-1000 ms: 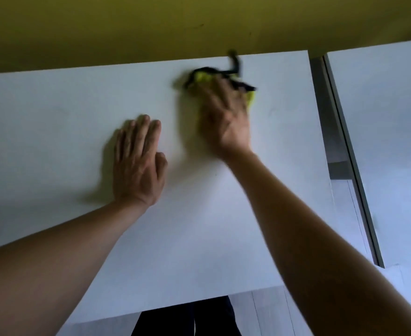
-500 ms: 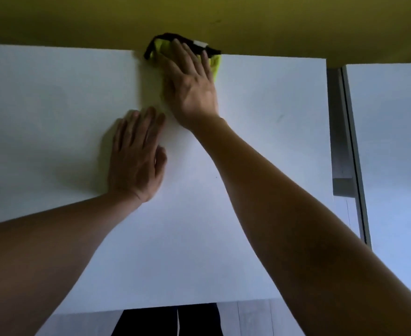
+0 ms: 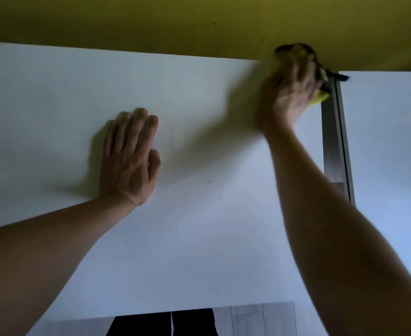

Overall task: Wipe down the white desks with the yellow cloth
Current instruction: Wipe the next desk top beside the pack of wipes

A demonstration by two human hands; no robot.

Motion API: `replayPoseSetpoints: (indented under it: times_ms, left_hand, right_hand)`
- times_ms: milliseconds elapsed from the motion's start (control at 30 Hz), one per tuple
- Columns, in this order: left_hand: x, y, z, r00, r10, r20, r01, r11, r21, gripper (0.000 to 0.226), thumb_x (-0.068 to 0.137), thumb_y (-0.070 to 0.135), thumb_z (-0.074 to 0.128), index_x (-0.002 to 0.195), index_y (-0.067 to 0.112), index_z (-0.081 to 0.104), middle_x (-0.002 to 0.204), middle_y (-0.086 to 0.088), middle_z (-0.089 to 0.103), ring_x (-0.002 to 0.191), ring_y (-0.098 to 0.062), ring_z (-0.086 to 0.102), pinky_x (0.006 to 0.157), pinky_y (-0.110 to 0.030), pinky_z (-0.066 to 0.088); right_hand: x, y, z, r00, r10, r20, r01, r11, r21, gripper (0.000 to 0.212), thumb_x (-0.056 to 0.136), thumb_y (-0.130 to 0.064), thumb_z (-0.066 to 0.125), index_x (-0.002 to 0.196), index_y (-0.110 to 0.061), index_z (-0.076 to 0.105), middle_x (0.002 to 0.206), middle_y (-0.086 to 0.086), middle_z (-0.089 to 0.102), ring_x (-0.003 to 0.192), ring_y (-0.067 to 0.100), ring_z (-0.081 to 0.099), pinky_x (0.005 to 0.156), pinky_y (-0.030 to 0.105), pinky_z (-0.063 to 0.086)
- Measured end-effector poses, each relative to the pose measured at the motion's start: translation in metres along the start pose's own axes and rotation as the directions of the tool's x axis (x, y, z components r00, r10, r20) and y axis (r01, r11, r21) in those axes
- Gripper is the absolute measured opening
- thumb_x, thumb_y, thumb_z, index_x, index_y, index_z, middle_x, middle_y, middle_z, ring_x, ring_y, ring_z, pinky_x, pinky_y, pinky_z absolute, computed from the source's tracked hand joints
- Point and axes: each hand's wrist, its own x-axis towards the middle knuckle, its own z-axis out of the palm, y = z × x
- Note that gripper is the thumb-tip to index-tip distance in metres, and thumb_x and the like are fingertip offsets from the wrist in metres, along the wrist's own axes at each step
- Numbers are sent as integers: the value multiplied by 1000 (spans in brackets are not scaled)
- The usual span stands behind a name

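The right hand (image 3: pixel 290 93) is blurred at the far right corner of the near white desk (image 3: pixel 199 226). Its fingers lie fairly flat and together, pressing down on the yellow cloth (image 3: pixel 319 99). Only a small yellow corner of the cloth shows past the right side of the hand, at the desk's right edge. A black trim or strap (image 3: pixel 333 76) belonging to the cloth sticks out to the right, across the gap and toward the second white desk (image 3: pixel 388 141). A dark bunched part shows at the fingertips, against the far edge. The cloth is too hidden and smeared to tell its long axis. A pale tag sits by the black trim, but no writing on it can be read.

The left hand (image 3: pixel 129 158) lies flat on the same desk, palm down, left of centre. Its fingers are straight, close together and pointing to the far side, with the thumb tucked beside the palm. It holds nothing. The two hands are well apart.

Both bare forearms reach in from the near side. The desk top carries a couple of tiny dark specks near its middle. A grey metal rail (image 3: pixel 333 141) runs near to far in the gap between the two desks. Behind them stands an olive-yellow wall (image 3: pixel 175 20). At the near edge, grey plank flooring (image 3: pixel 255 318) and dark trouser legs (image 3: pixel 165 323) show below the desk.
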Motion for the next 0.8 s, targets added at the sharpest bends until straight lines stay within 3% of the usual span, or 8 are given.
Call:
replayPoseSetpoints:
  times_ms: [67, 133, 233, 300, 433, 600, 667, 800]
  left_hand:
    - [2, 0, 0, 1000, 3, 1, -3, 1000, 5, 65, 100, 28, 39, 163, 14, 32, 172, -10, 26, 158, -37, 22, 128, -56, 16]
    - [1, 0, 0, 1000, 7, 0, -7, 1000, 12, 64, 100, 27, 40, 162, 12, 35, 170, -11, 29, 157, -38, 25, 128, -56, 17]
    - [1, 1, -1, 1000, 8, -15, -8, 1000, 21, 62, 100, 26, 40, 159, 11, 39, 169, -12, 31, 156, -38, 27, 128, -55, 18]
    - [1, 0, -1, 1000, 14, -12, -14, 1000, 0, 63, 99, 27, 41, 161, 12, 37, 170, -11, 29, 157, -37, 25, 128, -55, 17]
    - [0, 0, -1, 1000, 2, -14, -2, 1000, -21, 65, 99, 27, 40, 162, 13, 34, 171, -10, 27, 158, -36, 23, 129, -53, 13]
    - [0, 2, 1, 1000, -11, -14, 11, 1000, -11, 65, 99, 27, 40, 162, 14, 34, 171, -10, 27, 158, -36, 23, 130, -49, 10]
    - [1, 2, 1, 1000, -9, -19, 9, 1000, -19, 64, 99, 26, 40, 162, 14, 35, 171, -10, 27, 158, -36, 22, 130, -49, 10]
    - [1, -2, 2, 999, -5, -44, 3, 1000, -26, 64, 96, 24, 43, 159, 12, 39, 169, -12, 32, 156, -38, 27, 129, -52, 15]
  right_hand:
    - [-37, -47, 11, 971, -232, -48, 237, 961, 144, 50, 84, -22, 48, 128, -10, 69, 142, 26, 55, 131, 47, 51, 112, 57, 36]
    - [-80, -90, 12, 867, -497, 31, 473, 841, 261, 53, 83, -25, 50, 130, -11, 67, 143, 24, 54, 134, 42, 50, 115, 55, 33]
    - [-103, -105, 6, 733, -657, 176, 594, 744, 306, 53, 91, -29, 53, 143, -19, 57, 155, 15, 44, 146, 31, 39, 122, 49, 23]
    - [-84, -77, 4, 743, -646, 174, 588, 755, 289, 53, 91, -31, 49, 143, -20, 57, 155, 15, 45, 145, 31, 40, 121, 49, 25]
    - [-34, 14, -12, 955, -296, 18, 292, 949, 123, 54, 86, -25, 48, 138, -24, 62, 151, 14, 50, 139, 33, 45, 116, 49, 32]
    - [-26, 57, -33, 1000, 13, 27, -14, 999, 43, 53, 91, -25, 48, 144, -24, 56, 156, 15, 42, 144, 33, 39, 121, 48, 25]
    - [-46, 24, -26, 999, -15, -46, 18, 997, 72, 53, 85, -21, 49, 136, -19, 64, 147, 18, 52, 136, 35, 50, 116, 50, 32]
    - [-138, -63, -22, 902, -422, 89, 380, 875, 299, 51, 85, -21, 58, 135, -15, 64, 148, 18, 52, 140, 34, 45, 117, 49, 28]
